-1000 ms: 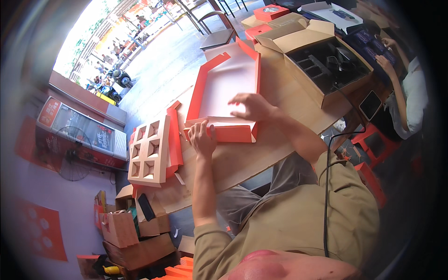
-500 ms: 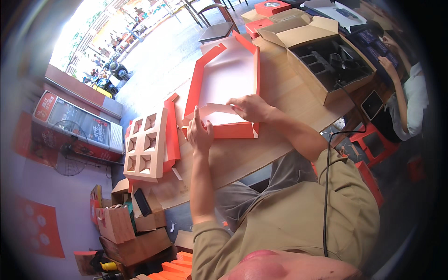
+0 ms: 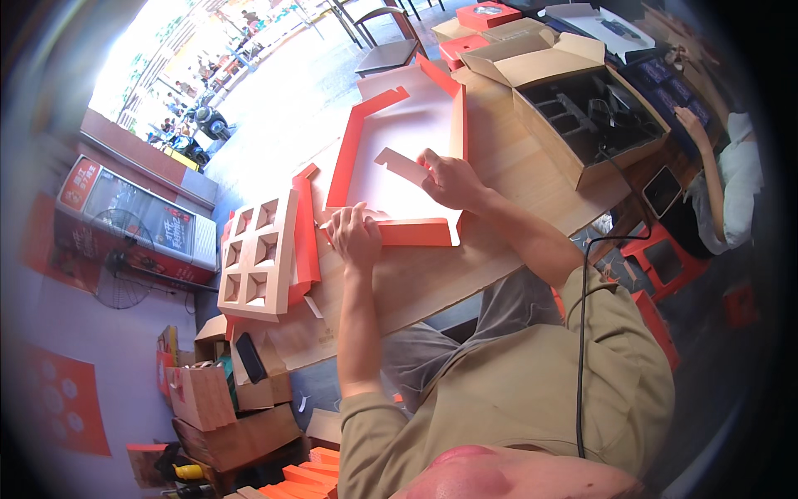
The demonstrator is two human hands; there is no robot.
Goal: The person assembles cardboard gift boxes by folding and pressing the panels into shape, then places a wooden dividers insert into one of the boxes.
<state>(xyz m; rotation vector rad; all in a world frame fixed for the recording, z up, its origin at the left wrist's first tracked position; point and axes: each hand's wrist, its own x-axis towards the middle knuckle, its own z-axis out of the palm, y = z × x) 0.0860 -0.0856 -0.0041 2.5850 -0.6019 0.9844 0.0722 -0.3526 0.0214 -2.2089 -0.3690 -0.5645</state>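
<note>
A shallow red cardboard box with a white inside point(image 3: 416, 232) lies open on the table in front of me, its side flaps partly folded. My left hand point(image 3: 356, 237) is closed over the near wall at the left corner, fingers curled over the edge. Above the box floor my right hand point(image 3: 453, 180) pinches a pale cardboard strip point(image 3: 402, 165), one end slanting up to the left. Whether this strip is joined to the box I cannot tell. Left of the box stands a tan cardboard insert with several square wells point(image 3: 264, 249), resting against a folded red cardboard piece point(image 3: 307, 241).
The wooden table point(image 3: 507, 224) runs to the right, where an open brown carton point(image 3: 582, 170) holds black items. A black cable point(image 3: 582, 349) crosses my right side. Cartons point(image 3: 241, 441) are piled at lower left. Another person's arm point(image 3: 706, 158) is at the right.
My right hand has swung the strip's left end up and away from the near wall. My left fingers, stretched upward before, now curl over the box's near left corner.
</note>
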